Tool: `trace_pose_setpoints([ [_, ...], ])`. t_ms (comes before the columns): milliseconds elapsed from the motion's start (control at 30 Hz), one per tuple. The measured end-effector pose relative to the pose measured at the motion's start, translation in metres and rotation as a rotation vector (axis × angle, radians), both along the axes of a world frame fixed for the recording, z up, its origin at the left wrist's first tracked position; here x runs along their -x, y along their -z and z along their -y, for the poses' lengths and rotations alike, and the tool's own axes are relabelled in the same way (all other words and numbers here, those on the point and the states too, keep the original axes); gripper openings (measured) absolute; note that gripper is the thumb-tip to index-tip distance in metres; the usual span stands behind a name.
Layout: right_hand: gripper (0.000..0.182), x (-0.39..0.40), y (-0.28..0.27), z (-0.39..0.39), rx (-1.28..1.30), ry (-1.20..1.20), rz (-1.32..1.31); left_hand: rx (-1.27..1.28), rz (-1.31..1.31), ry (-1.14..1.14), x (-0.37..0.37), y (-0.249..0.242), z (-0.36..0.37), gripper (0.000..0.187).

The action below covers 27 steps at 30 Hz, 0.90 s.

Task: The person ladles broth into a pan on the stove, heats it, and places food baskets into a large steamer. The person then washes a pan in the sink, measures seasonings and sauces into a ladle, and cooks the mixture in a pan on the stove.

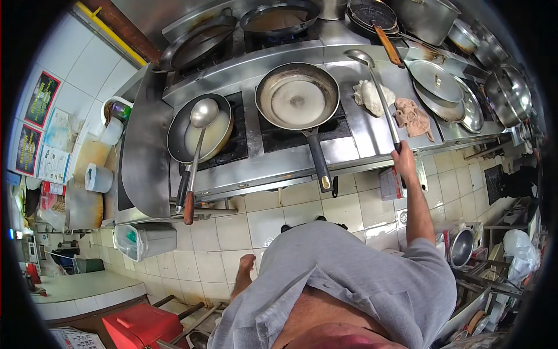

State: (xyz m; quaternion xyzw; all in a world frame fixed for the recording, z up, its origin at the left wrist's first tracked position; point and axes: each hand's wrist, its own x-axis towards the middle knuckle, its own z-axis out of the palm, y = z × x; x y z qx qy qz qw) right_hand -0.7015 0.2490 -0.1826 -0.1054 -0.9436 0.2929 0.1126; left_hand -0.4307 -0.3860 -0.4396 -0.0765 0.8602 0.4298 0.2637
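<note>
My right hand [405, 163] is closed round the dark handle end of a long metal ladle [381, 92]. Its bowl is at the far end, above the steel stove top, and its shaft passes over a white cloth [373, 97] and beside a crumpled brownish cloth [413, 118]. Low at my side hangs my left hand [247, 263], apart from the stove; its fingers are too small to make out. A frying pan [297, 99] with a pale, worn inside sits on the middle burner. Left of it, another pan [173, 135] contains cloudy liquid and a second ladle [204, 113].
Two large dark pans [279, 20] stand on the rear burners. A wooden-handled strainer [372, 16], metal lids [433, 78] and pots [427, 20] are at the right. A bin [145, 240] is below the stove's left end. A red box [142, 326] stands lower left.
</note>
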Motion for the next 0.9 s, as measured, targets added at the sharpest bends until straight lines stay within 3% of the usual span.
trace_pose_setpoints([
  [67,0.024,-0.025,-0.034,0.037,0.253,-0.059,0.032,0.141,0.264,-0.041,-0.002,-0.007,-0.011,0.013],
  [167,0.02,-0.05,-0.098,0.091,0.8,-0.115,0.276,0.107,0.354,-0.282,0.009,-0.025,-0.036,0.014],
  [233,0.016,-0.054,-0.119,0.118,0.996,-0.174,0.236,0.103,-0.169,0.232,0.021,0.02,-0.025,0.019],
  [300,0.015,-0.05,-0.128,0.136,1.109,-0.213,0.303,0.091,0.026,0.154,0.056,0.031,-0.037,0.031],
  [367,0.011,-0.048,-0.137,0.161,1.146,-0.204,0.329,-0.231,0.152,-0.277,0.083,0.043,-0.047,0.037],
  [467,0.013,-0.041,-0.146,0.19,1.137,-0.212,0.355,-0.079,0.102,-0.241,0.121,-0.014,-0.065,0.04],
  [567,0.014,-0.036,-0.145,0.21,1.124,-0.198,0.379,-0.078,0.111,-0.301,0.129,-0.032,-0.06,0.04],
  [700,0.013,-0.032,-0.147,0.225,1.123,-0.186,0.38,0.067,0.156,-0.222,0.102,-0.007,-0.034,0.042],
  [733,0.012,-0.031,-0.148,0.229,1.127,-0.172,0.383,0.079,0.128,-0.217,0.09,0.001,-0.03,0.032],
  [867,0.018,-0.029,-0.144,0.235,1.106,-0.179,0.438,0.148,0.241,-0.046,0.051,0.013,-0.012,0.025],
  [900,0.018,-0.029,-0.144,0.237,1.104,-0.179,0.438,0.048,0.065,-0.014,0.037,0.027,-0.006,0.025],
])
